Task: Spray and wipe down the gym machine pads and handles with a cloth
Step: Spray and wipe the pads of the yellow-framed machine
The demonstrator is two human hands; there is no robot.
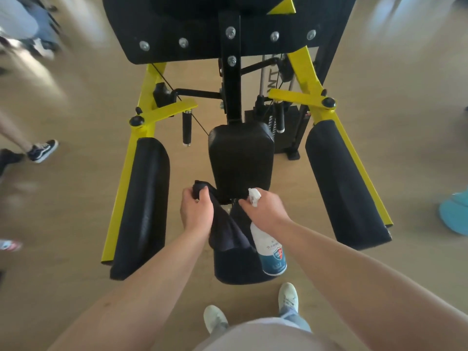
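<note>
A yellow and black gym machine fills the view, with a black centre pad (240, 155), a long left pad (143, 206) and a long right pad (344, 183). My left hand (196, 211) grips a dark cloth (228, 231) that hangs down over the lower seat pad (238, 267). My right hand (268, 211) holds a white and blue spray bottle (271, 247) by its neck, with the white nozzle (254, 196) near the centre pad's lower edge. Two short black handles (187, 127) (279, 117) hang from the yellow arms.
The wide black back plate (182, 26) with silver bolts stands above. A person's legs and dark sneakers (41, 150) are on the tan floor at the left. A teal object (454, 214) lies at the right edge. My own white shoes (288, 297) stand below the seat.
</note>
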